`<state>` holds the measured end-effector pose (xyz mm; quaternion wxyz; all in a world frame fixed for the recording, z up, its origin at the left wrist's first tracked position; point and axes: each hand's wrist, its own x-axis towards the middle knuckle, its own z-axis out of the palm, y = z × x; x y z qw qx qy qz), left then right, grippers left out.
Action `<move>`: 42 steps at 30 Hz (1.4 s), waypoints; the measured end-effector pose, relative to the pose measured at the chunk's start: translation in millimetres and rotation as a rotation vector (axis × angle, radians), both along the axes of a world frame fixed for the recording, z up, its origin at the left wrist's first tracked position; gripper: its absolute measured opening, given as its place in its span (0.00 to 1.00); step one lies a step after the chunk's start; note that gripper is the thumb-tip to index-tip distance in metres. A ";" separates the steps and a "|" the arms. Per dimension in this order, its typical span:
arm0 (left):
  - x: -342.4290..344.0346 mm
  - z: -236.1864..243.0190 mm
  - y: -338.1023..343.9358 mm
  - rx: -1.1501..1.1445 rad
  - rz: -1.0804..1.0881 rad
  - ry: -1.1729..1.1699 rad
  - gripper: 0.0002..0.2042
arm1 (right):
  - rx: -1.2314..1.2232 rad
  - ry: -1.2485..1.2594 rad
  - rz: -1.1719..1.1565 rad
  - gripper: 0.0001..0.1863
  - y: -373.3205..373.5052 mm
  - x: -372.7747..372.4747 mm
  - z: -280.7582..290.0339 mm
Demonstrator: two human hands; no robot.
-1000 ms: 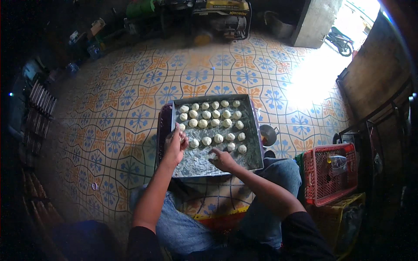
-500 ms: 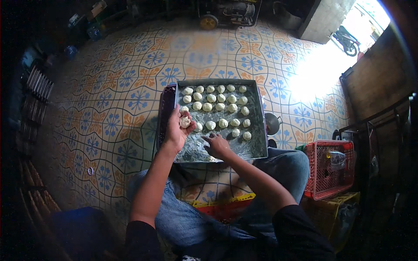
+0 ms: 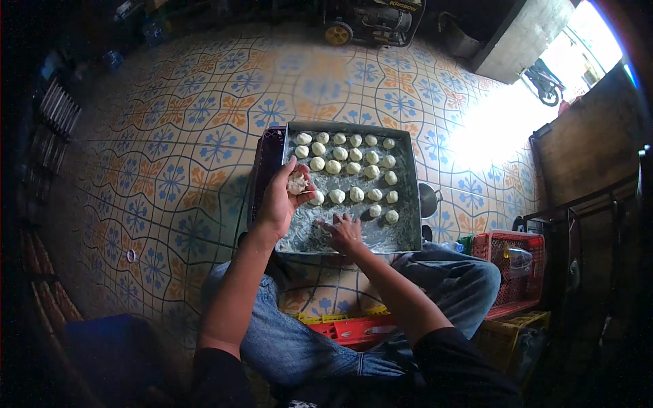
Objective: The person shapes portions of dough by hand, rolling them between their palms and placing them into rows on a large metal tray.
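My left hand is cupped palm up over the left side of a square metal tray, its fingers curled round a rough, floury dough ball. Low in the tray, my right hand rests with fingers spread against the floured bottom and nothing visible in it. Rows of pale round dough balls fill the far part of the tray, with a few more at the right. One dough ball lies just beside my left fingers, which partly cover that area.
Under the tray is a dark purple crate. A red plastic crate stands at the right above a yellow crate, near a dark pan. A wheeled machine sits far ahead on the patterned tiles.
The whole view has shifted slightly. My left hand still holds the dough ball, now tilted to show a rougher side. My right fingers have turned a little farther forward on the tray.
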<state>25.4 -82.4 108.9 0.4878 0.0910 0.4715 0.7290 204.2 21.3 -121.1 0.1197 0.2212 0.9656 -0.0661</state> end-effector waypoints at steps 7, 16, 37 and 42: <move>5.2 11.5 -6.0 -0.024 -0.033 0.163 0.17 | -0.006 0.101 0.086 0.23 13.2 -7.2 -11.1; -0.2 0.1 3.6 -0.050 -0.069 0.189 0.15 | -0.030 0.144 -0.081 0.13 6.5 -20.0 -23.6; -1.6 3.4 -6.3 -0.043 -0.067 0.220 0.14 | -0.018 0.326 -0.210 0.09 -38.3 -27.9 -26.9; -5.1 6.1 -13.3 -0.075 -0.041 0.246 0.14 | -0.061 0.338 -0.250 0.10 -55.5 -37.1 -19.8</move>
